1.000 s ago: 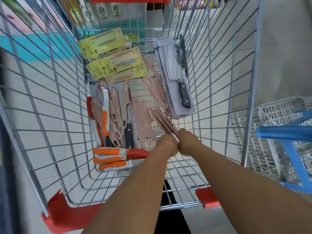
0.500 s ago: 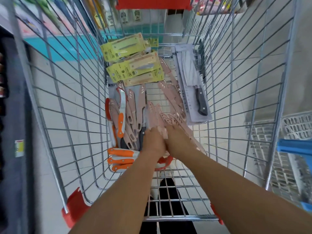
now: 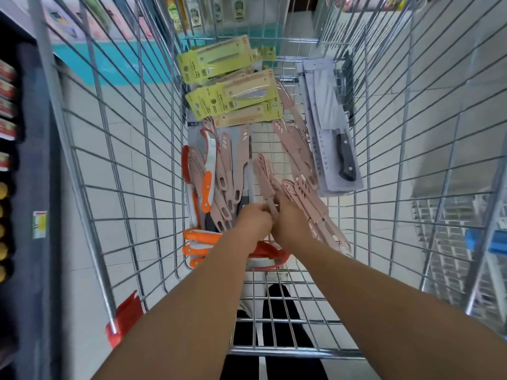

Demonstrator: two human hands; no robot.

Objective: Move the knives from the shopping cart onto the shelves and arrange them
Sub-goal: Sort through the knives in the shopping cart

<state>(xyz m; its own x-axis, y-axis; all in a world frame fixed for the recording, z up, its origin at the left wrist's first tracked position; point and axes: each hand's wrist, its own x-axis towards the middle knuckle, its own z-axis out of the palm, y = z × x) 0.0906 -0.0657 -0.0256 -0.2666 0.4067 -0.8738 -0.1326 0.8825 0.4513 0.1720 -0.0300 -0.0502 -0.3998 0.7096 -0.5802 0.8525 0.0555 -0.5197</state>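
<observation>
Curling together, both hands' fingers (image 3: 262, 208) seemingly clamp one pink knife (image 3: 264, 178) between them.

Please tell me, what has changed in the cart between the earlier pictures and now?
Both hands have gone deeper into the cart. The right hand keeps its bundle of pink knives, now lowered among the others, and the left hand has come beside it at a pink knife. The yellow packs, orange knives and black-handled knife lie as before.
</observation>
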